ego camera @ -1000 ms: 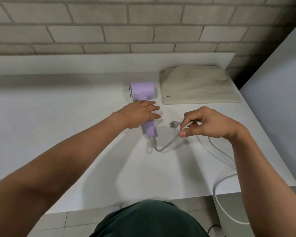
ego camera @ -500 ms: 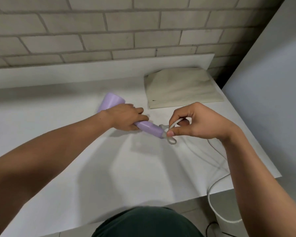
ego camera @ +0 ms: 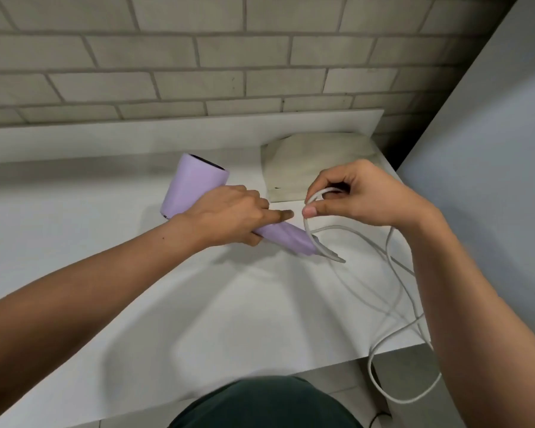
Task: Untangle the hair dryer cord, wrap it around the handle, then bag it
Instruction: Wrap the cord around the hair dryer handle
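A lilac hair dryer (ego camera: 192, 186) is lifted off the white table (ego camera: 229, 329), its barrel pointing up and away at the left. My left hand (ego camera: 229, 217) grips its handle, index finger stretched along it. My right hand (ego camera: 355, 196) pinches the white cord (ego camera: 314, 242) just above the handle's end, bending it into a small loop there. The remaining cord trails right across the table, hangs over the front edge and loops below. A flat beige cloth bag (ego camera: 306, 159) lies behind my right hand at the table's back right.
A brick wall runs behind the table with a low white ledge (ego camera: 136, 140) along it. A grey-white panel (ego camera: 491, 180) closes the right side. My dark green shirt shows at the bottom, tiled floor under the table edge.
My left hand has picked the dryer up by the handle and tilted it, barrel to the left. My right hand has brought the cord up over the handle's end into a loop.
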